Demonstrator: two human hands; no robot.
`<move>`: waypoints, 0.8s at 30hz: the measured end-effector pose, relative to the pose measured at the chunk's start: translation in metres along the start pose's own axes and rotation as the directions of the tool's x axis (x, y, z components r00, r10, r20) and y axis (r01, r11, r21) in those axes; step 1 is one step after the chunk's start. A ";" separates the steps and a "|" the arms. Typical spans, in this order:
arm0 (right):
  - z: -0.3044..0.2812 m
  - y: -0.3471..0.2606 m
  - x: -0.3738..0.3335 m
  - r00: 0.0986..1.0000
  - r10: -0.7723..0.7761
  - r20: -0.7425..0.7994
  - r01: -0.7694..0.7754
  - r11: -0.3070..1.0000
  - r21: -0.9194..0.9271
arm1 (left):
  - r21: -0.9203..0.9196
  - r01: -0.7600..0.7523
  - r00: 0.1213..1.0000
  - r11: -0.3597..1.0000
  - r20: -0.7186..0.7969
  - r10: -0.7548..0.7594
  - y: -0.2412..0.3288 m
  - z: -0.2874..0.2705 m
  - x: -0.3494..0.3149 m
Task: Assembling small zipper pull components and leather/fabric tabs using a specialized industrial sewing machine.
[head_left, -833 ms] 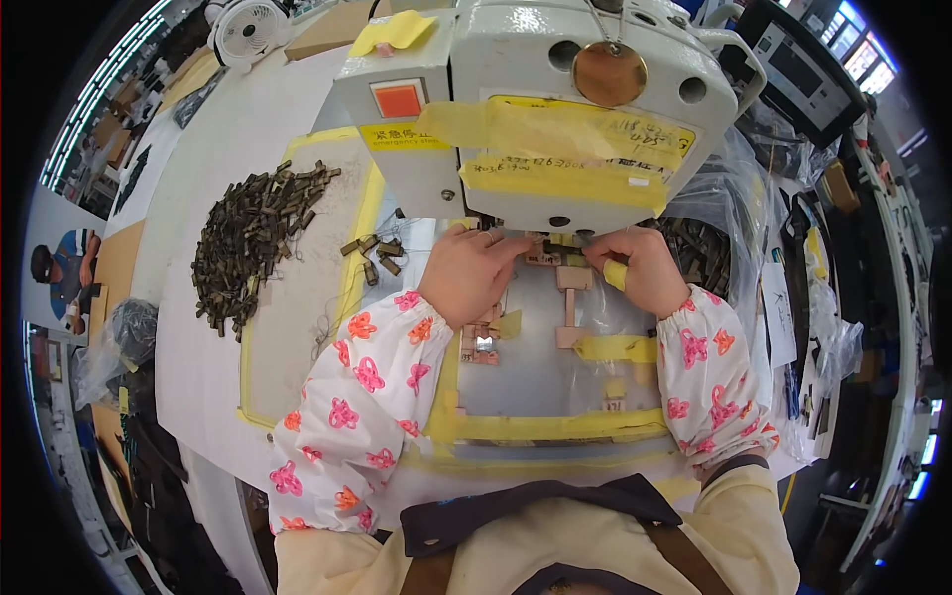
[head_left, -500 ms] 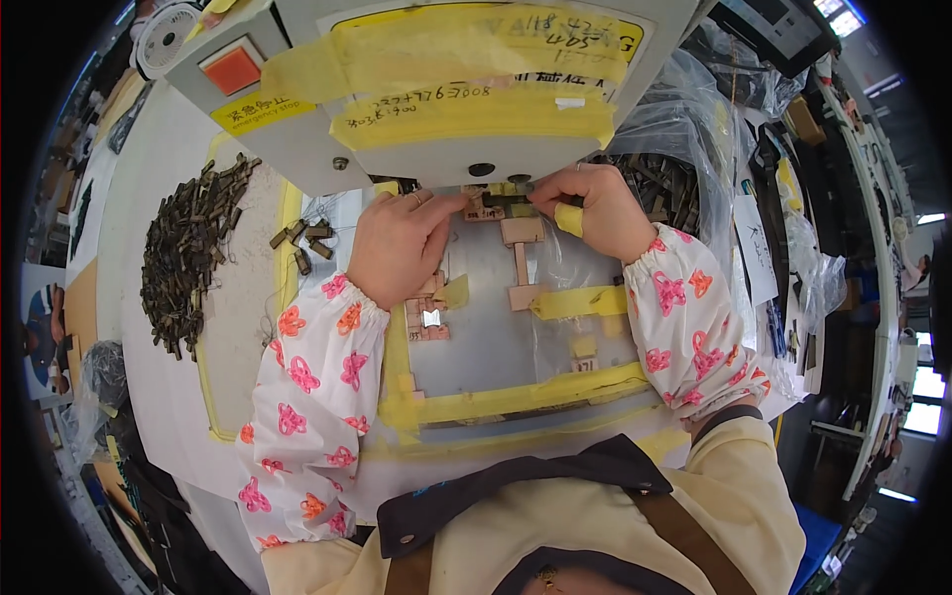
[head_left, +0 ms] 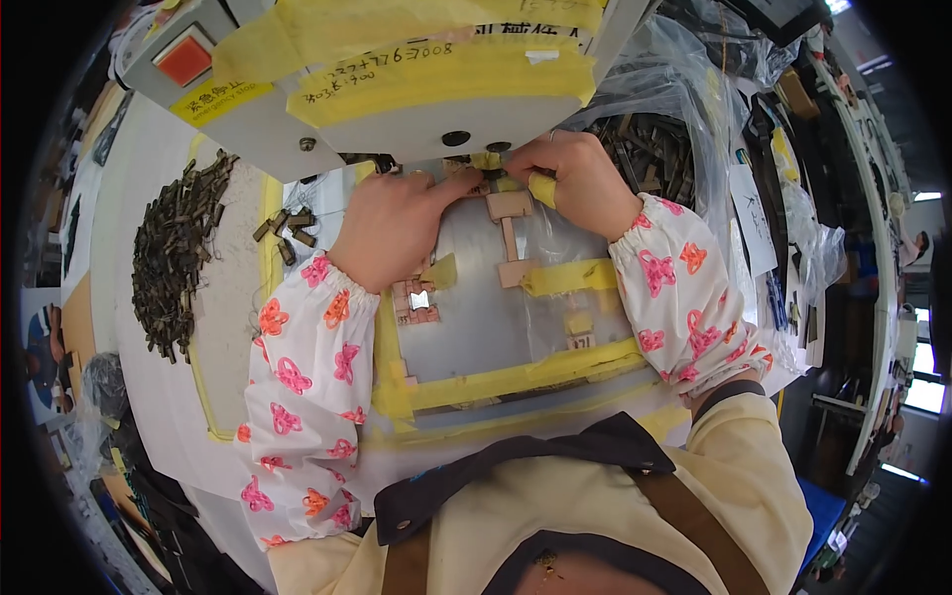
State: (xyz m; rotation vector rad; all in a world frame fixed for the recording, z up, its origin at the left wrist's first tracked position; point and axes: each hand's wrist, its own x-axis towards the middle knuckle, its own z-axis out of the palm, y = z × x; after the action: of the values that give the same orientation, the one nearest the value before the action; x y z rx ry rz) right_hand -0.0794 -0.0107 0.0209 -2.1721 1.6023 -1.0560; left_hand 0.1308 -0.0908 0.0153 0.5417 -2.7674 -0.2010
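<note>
Our right hand pinches a small, dark, oblong block near the grey metal machine. Our left hand reaches beside it, grip unclear.

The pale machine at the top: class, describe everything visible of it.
The machine looks like pale grey painted metal, its upper part cut off by the picture's edge. Wide yellow tape with handwriting crosses its front; a square red button sits on its left part, above a yellow label. Dark round spots show near its lower edge. It overhangs a grey plate. The left hand and right hand are near that edge; whether they touch it is unclear.
</note>
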 end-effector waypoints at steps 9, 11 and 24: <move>0.019 0.002 0.001 0.999 -0.042 0.014 0.043 0.998 -0.054 | -0.046 -0.012 0.986 0.999 -0.168 0.004 -0.003 0.010 -0.008; 0.020 0.004 -0.003 0.998 -0.063 -0.009 0.061 0.993 -0.098 | -0.068 -0.012 0.986 0.998 -0.166 0.001 -0.002 0.007 -0.009; 0.023 -0.012 0.004 0.995 -0.103 0.012 0.102 0.948 -0.302 | -0.083 -0.042 0.982 0.996 -0.189 0.025 -0.003 0.002 -0.010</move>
State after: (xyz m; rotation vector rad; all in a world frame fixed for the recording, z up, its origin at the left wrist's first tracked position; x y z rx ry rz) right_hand -0.0545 -0.0152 0.0127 -2.4738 1.7695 -0.8900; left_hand 0.1396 -0.0892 0.0098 0.4662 -2.5700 -0.2476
